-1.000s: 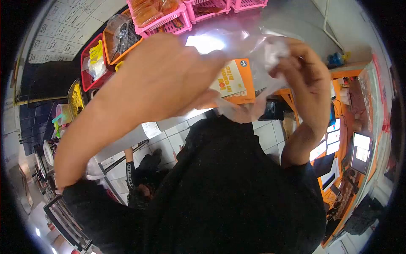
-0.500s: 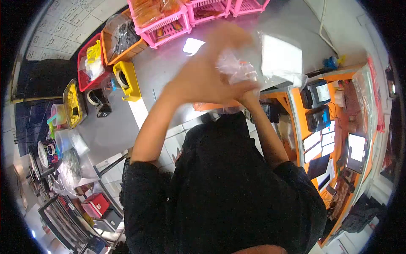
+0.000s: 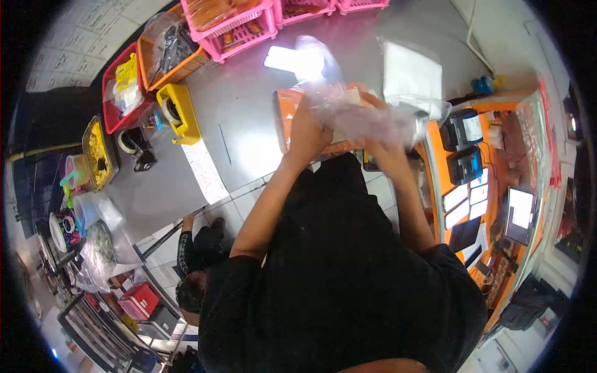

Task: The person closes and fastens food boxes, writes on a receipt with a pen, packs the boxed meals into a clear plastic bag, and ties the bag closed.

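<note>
A clear plastic bag, smeared by motion, stretches across both hands above the counter. My left hand is closed at the bag's left part, over an orange box that lies near the counter's front edge. At the bag's right part is my right hand, its fingers curled and partly covered by the crumpled film. Between the hands, the film hides much of the box. Just beyond the right hand lies a stack of white sheets in clear plastic.
Pink baskets line the back of the grey counter. Leftward stand an orange basket, a red basket and a yellow tape dispenser. A paper strip hangs near the edge. Another person is low at left; printers stand right.
Both hands have come down and closer to my body, and my left hand has shifted right. The plastic bag now spreads across them. More of the orange box shows, and another person has appeared at lower left.
</note>
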### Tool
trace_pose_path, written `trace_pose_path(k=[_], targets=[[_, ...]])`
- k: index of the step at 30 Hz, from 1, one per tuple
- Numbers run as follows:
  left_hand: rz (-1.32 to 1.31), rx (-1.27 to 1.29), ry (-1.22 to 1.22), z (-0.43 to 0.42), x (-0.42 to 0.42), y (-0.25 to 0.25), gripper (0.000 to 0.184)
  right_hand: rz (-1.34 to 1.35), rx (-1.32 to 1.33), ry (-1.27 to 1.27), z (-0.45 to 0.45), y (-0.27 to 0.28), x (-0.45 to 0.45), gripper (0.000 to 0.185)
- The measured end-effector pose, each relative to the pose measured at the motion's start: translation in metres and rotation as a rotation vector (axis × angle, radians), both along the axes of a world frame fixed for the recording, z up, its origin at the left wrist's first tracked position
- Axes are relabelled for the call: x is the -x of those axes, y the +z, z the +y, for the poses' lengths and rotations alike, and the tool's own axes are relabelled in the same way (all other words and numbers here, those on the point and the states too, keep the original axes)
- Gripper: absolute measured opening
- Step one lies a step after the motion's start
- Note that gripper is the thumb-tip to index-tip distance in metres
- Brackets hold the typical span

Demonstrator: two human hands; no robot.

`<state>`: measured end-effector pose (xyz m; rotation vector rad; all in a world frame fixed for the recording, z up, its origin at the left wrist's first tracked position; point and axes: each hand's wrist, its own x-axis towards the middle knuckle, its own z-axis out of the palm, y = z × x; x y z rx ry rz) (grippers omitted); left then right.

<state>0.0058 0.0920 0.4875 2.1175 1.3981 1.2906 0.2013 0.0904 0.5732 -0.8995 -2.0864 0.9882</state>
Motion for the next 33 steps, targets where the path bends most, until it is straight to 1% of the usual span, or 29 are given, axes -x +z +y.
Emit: trace_pose_path(k=[2, 3, 4, 5, 6, 9, 12, 15, 18, 21, 22, 23, 25, 26, 27, 28, 29, 30, 31, 32, 33], targets=[[-0.285, 0.22, 0.074, 0.001, -0.008, -0.009, 0.057, -0.111, 0.03, -0.103, 0.004, -0.02, -0.007, 0.053], [-0.359, 0.292, 0.072, -0.003, -0.012, -0.003, 0.058, -0.168, 0.048, -0.152, 0.006, -0.03, -0.01, 0.055], [-0.435, 0.361, 0.074, -0.006, -0.015, 0.013, 0.059, -0.353, 0.013, -0.07, 0.021, -0.043, -0.017, 0.058], [-0.45, 0.38, 0.047, -0.006, -0.018, 0.031, 0.059, -0.37, 0.023, -0.086, 0.021, -0.057, -0.018, 0.054], [-0.465, 0.392, 0.026, -0.006, -0.022, 0.047, 0.059, -0.318, 0.058, -0.121, 0.021, -0.065, -0.01, 0.051], [-0.312, 0.092, 0.261, -0.008, -0.041, 0.039, 0.054, -0.062, 0.186, -0.242, 0.018, -0.085, 0.024, 0.04], [-0.121, 0.204, 0.129, -0.016, -0.043, 0.051, 0.06, 0.115, 0.244, -0.342, 0.015, -0.103, 0.049, 0.033], [-0.298, 0.263, -0.045, -0.029, -0.034, 0.064, 0.066, 0.204, 0.263, -0.403, 0.014, -0.108, 0.053, 0.03], [-0.306, 0.008, -0.059, -0.05, -0.014, 0.052, 0.072, 0.282, 0.283, -0.487, 0.018, -0.112, 0.061, 0.033], [-0.263, 0.054, 0.112, -0.057, -0.007, 0.015, 0.075, 0.38, 0.368, -0.632, 0.031, -0.114, 0.075, 0.041], [-0.274, 0.069, 0.09, -0.061, -0.003, 0.008, 0.076, 0.422, 0.462, -0.709, 0.035, -0.103, 0.083, 0.043], [-0.291, 0.066, 0.126, -0.064, 0.003, 0.001, 0.075, 0.46, 0.559, -0.788, 0.037, -0.091, 0.088, 0.044], [-0.327, 0.068, 0.208, -0.074, 0.017, -0.003, 0.073, 0.568, 0.575, -0.772, 0.037, -0.07, 0.09, 0.043], [-0.373, 0.071, 0.306, -0.074, 0.029, 0.001, 0.065, 0.623, 0.582, -0.758, 0.037, -0.059, 0.091, 0.043], [-0.486, 0.233, 0.472, -0.078, 0.04, -0.015, 0.053, 0.557, 0.538, -0.812, 0.035, -0.047, 0.091, 0.043], [-0.838, 0.301, 0.61, -0.074, 0.051, -0.029, 0.045, 0.493, 0.49, -0.862, 0.03, -0.034, 0.087, 0.043], [-1.148, 0.317, 0.611, -0.079, 0.066, -0.049, 0.042, 0.503, 0.441, -0.812, 0.037, -0.035, 0.066, 0.044], [-1.456, 0.436, 0.426, -0.084, 0.079, -0.092, 0.039, 0.515, 0.393, -0.761, 0.043, -0.035, 0.045, 0.044], [-1.747, 0.536, 0.211, -0.085, 0.09, -0.122, 0.038, 0.587, 0.383, -0.615, 0.045, -0.013, 0.044, 0.045], [-1.362, 0.485, 0.103, -0.079, 0.078, -0.102, 0.041, 0.658, 0.386, -0.466, 0.047, 0.008, 0.042, 0.046], [-1.399, 0.542, 0.012, -0.073, 0.061, -0.085, 0.044, 0.7, 0.435, -0.33, 0.03, 0.076, 0.064, 0.048]])
